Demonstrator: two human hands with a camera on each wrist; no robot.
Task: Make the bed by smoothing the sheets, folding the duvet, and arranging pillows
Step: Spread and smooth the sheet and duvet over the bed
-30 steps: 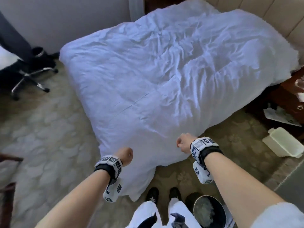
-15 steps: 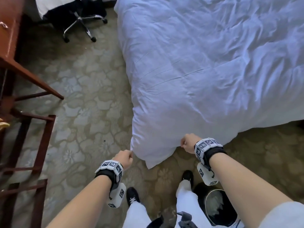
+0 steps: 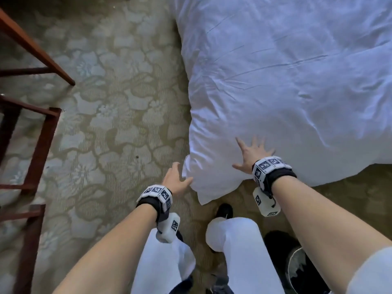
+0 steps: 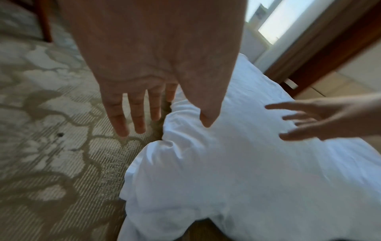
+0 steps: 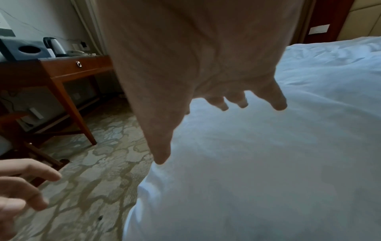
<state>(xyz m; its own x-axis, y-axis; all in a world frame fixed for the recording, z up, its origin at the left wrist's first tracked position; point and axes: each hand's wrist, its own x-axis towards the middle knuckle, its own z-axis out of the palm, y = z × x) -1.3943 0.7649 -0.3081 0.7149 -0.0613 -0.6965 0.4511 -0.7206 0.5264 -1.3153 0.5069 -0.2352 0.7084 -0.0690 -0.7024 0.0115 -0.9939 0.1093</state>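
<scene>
A crumpled white duvet (image 3: 286,81) covers the bed, and its near corner (image 3: 203,194) droops to the carpet in front of my feet. My right hand (image 3: 251,152) lies on the duvet just above that corner, palm down with fingers spread. My left hand (image 3: 176,180) is open beside the corner's left edge, its thumb at the fabric and its straight fingers over the carpet. In the left wrist view the left hand (image 4: 164,125) reaches past the duvet (image 4: 237,171) edge. In the right wrist view the right hand (image 5: 198,132) is spread over the duvet (image 5: 268,163). No pillow is in view.
Patterned carpet (image 3: 106,124) runs along the bed's left side. A wooden desk leg (image 3: 38,60) and a dark wooden rack (image 3: 36,149) stand at the left. A black round bin (image 3: 301,268) sits by my right foot. The desk (image 5: 68,68) carries a kettle.
Both hands were fists gripping the duvet's hanging edge; they have let go and opened. The right hand moved up onto the duvet, and the view swung down toward the corner.
</scene>
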